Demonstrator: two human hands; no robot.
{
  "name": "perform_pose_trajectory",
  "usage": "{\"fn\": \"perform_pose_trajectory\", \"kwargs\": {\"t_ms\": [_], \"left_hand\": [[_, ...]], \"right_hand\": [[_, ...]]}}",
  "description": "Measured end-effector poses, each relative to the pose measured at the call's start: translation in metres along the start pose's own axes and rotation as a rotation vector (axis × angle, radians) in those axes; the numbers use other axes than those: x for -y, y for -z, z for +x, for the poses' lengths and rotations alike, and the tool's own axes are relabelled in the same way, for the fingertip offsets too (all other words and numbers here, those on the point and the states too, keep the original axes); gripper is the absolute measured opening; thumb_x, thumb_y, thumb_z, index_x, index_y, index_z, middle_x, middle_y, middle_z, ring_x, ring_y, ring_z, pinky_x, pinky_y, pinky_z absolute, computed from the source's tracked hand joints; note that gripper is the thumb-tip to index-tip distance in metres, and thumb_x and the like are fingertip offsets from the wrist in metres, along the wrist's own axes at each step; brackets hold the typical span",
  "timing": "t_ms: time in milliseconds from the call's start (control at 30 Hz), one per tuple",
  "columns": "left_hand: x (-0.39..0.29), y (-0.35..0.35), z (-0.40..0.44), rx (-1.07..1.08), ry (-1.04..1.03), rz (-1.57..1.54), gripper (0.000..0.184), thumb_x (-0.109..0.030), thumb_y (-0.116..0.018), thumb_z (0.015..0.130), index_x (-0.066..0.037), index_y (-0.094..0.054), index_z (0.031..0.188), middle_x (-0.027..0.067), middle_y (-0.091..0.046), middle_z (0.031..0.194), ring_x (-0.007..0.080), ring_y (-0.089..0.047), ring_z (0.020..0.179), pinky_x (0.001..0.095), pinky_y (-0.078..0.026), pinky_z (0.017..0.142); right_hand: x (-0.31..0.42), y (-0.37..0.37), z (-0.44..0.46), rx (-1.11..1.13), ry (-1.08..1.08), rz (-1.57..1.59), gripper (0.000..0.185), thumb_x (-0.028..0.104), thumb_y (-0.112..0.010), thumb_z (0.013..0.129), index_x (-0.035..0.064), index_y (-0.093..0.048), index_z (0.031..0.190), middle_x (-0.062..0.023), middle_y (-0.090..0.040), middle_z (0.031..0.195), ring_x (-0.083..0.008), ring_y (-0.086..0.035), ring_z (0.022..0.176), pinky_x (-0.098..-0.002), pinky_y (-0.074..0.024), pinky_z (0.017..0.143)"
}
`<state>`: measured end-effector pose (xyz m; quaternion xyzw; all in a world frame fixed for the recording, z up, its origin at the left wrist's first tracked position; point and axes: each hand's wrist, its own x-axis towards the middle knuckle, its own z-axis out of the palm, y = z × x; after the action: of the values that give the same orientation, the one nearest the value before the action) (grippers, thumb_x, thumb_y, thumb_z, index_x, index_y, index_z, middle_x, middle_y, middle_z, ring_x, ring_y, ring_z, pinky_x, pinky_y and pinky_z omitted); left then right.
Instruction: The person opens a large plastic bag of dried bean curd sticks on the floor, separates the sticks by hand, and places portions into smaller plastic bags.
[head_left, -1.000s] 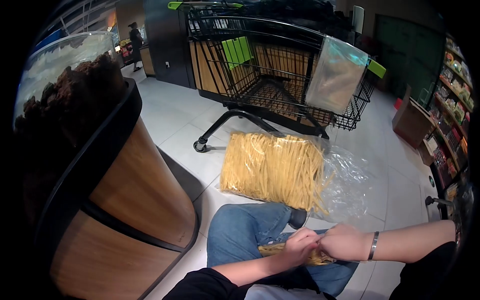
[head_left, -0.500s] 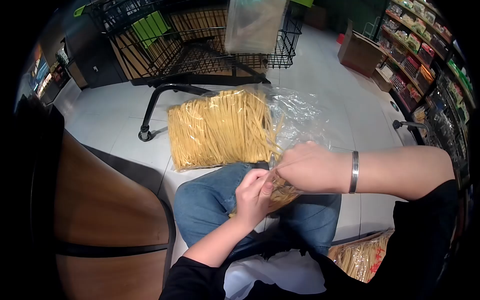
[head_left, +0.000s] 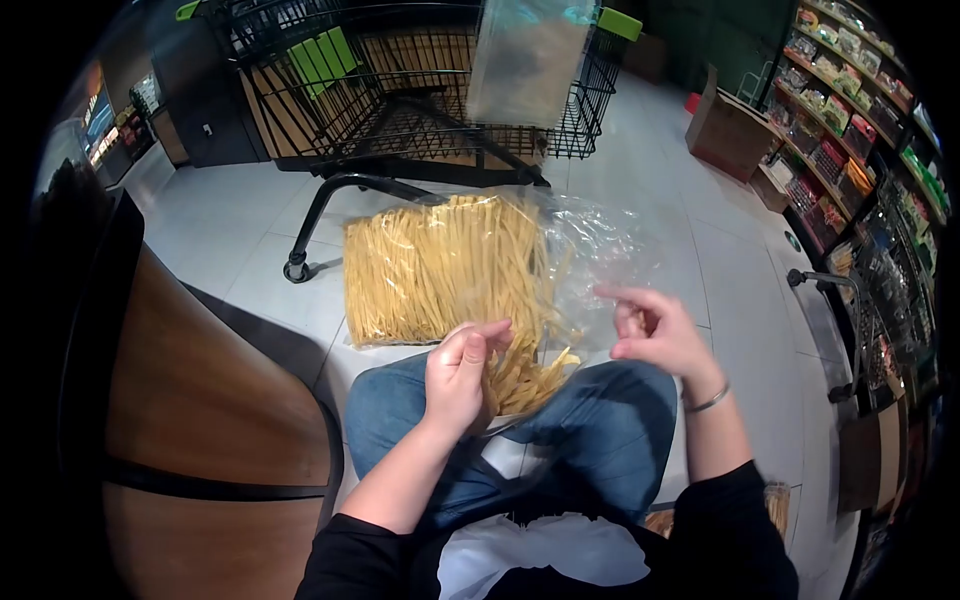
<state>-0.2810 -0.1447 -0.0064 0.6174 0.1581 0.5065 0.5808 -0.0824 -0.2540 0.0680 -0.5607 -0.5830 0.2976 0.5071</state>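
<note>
Shop floor: pale tiles [head_left: 650, 180] under everything, seen from above a seated person's lap.
Stand: wood-panelled bin [head_left: 210, 420], large, at 8 o'clock.
Cart: black wire shopping cart [head_left: 400, 115] at 11 o'clock, green panel inside.
Big bag: clear big bag of yellow strips [head_left: 440, 265], lying on the tiles just above centre, below the cart; its loose plastic end spreads toward 2 o'clock.
Left hand: left hand [head_left: 460, 378] at 6 o'clock, fingers together and curled, clamped on the near-left edge of the small bag.
Small bag: small bag of yellow strips [head_left: 530, 375] at 5 o'clock, over the lap between the jeans-clad knees.
Plastic: clear sheet [head_left: 530, 70] at 12 o'clock, hanging on the cart.
Right hand: right hand [head_left: 655, 335] at 3 o'clock, apart from the small bag, index finger and thumb parted, holding nothing visible.
Carton: cardboard box [head_left: 732, 135] at 2 o'clock, beside stocked shelves [head_left: 825, 110].
</note>
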Motion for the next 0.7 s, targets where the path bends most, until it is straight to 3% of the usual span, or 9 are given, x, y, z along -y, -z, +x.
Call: {"fn": "perform_pose_trajectory", "kwargs": {"t_ms": [67,133,200,267,500,567,700], "left_hand": [[0.002,0.001,-0.004,0.017,0.014,0.018,0.039,-0.032,-0.041,0.087,0.003,-0.058,0.089,0.0085,-0.057,0.082,0.0144,-0.053,0.076,0.0244,-0.041,0.069],[0.004,0.003,-0.009,0.044,0.047,0.048,0.034,-0.029,-0.044,0.086,0.002,-0.059,0.085,0.0084,-0.057,0.081,0.0142,-0.053,0.074,0.0243,-0.041,0.068],[0.005,0.009,-0.013,0.028,0.052,0.076,0.032,-0.027,-0.046,0.085,0.002,-0.059,0.083,0.0085,-0.057,0.081,0.0143,-0.053,0.074,0.0242,-0.042,0.067],[0.007,0.016,-0.014,0.014,0.059,0.101,0.029,-0.026,-0.048,0.084,0.001,-0.059,0.082,0.0086,-0.057,0.081,0.0144,-0.054,0.073,0.0242,-0.042,0.067],[0.009,0.026,-0.010,0.219,-0.085,0.059,0.029,-0.027,-0.047,0.084,0.000,-0.056,0.077,0.0141,-0.057,0.094,0.0230,-0.055,0.085,0.0310,-0.041,0.077],[0.010,0.029,-0.010,0.407,0.070,-0.215,0.029,-0.028,-0.043,0.086,-0.001,-0.052,0.080,0.0190,-0.056,0.099,0.0267,-0.054,0.089,0.0342,-0.039,0.081],[0.010,0.032,-0.007,0.532,0.159,-0.401,0.025,-0.027,-0.043,0.086,-0.002,-0.047,0.083,0.0179,-0.055,0.096,0.0274,-0.053,0.089,0.0362,-0.038,0.082]], "right_hand": [[-0.019,-0.024,-0.002,-0.048,0.029,0.141,0.027,0.009,-0.066,0.069,0.0057,-0.059,0.094,0.0060,-0.043,0.062,-0.0023,-0.036,0.054,-0.0161,-0.0308,0.050],[-0.032,-0.039,0.001,-0.246,0.215,-0.018,0.024,0.008,-0.063,0.072,0.0032,-0.057,0.095,0.0041,-0.047,0.064,-0.0036,-0.037,0.053,-0.0170,-0.0322,0.050],[-0.033,-0.044,-0.002,-0.242,0.220,0.031,0.016,0.009,-0.057,0.077,-0.0008,-0.056,0.091,-0.0009,-0.054,0.069,-0.0064,-0.041,0.056,-0.0182,-0.0353,0.053],[-0.035,-0.045,-0.007,-0.131,-0.090,0.389,0.014,0.010,-0.052,0.081,-0.0039,-0.054,0.084,-0.0071,-0.058,0.076,-0.0106,-0.050,0.064,-0.0212,-0.0399,0.061],[-0.048,-0.056,-0.013,-0.140,0.046,0.358,0.013,0.008,-0.046,0.084,-0.0029,-0.052,0.081,-0.0118,-0.059,0.082,-0.0175,-0.056,0.079,-0.0282,-0.0429,0.071],[-0.053,-0.059,-0.014,-0.124,0.183,0.429,0.014,0.011,-0.046,0.085,-0.0017,-0.051,0.082,-0.0132,-0.059,0.085,-0.0178,-0.056,0.078,-0.0288,-0.0429,0.072],[-0.057,-0.055,-0.015,0.026,0.131,0.593,0.018,0.017,-0.046,0.085,-0.0006,-0.049,0.082,-0.0120,-0.057,0.083,-0.0183,-0.056,0.077,-0.0290,-0.0432,0.072]]}}
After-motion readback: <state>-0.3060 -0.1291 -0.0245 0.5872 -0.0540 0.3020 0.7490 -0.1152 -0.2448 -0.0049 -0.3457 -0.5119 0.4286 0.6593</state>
